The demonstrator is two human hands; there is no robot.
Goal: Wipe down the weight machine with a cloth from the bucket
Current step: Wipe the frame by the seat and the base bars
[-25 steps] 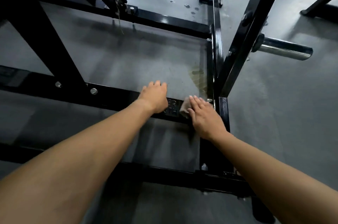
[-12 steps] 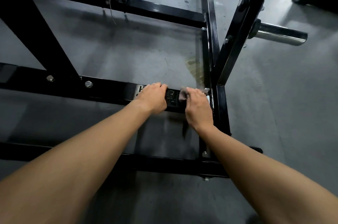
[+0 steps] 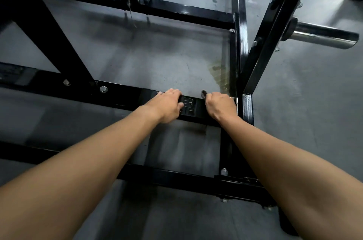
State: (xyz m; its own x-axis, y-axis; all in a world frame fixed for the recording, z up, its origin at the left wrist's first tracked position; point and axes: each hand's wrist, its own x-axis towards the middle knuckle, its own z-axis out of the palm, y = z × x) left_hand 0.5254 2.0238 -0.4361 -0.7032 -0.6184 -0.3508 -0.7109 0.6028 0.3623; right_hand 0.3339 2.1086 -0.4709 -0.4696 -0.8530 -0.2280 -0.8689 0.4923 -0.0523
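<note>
Right now I have both hands down on the low black crossbar [image 3: 121,97] of the weight machine [image 3: 261,43], viewed from above along both bare forearms. My left hand [image 3: 169,106] clasps the bar, knuckles up, fingers curled over its far edge and thumb tucked against the near face. My right hand [image 3: 221,106] sits near it on the same bar, fingers bent down over the far edge and closed on the cloth [image 3: 203,93]. Only a small dark corner of the cloth shows, poking out just beyond the thumb side of that hand; the rest is hidden beneath the palm, pressed on the bar.

Between the two hands a dark plate with raised letters [image 3: 189,106] lies bare on the bar; I cannot read it. Just outside the right hand the bar meets a glossy side rail [image 3: 247,108], and a slanted post rises from that corner. Outside the left hand, two hex bolts [image 3: 103,89] stud the bar. Well beyond the right hand a chrome peg [image 3: 322,36] juts sideways from the post. Ahead of the right knuckles a yellowish stain [image 3: 219,75] marks the grey floor [image 3: 157,59].
</note>
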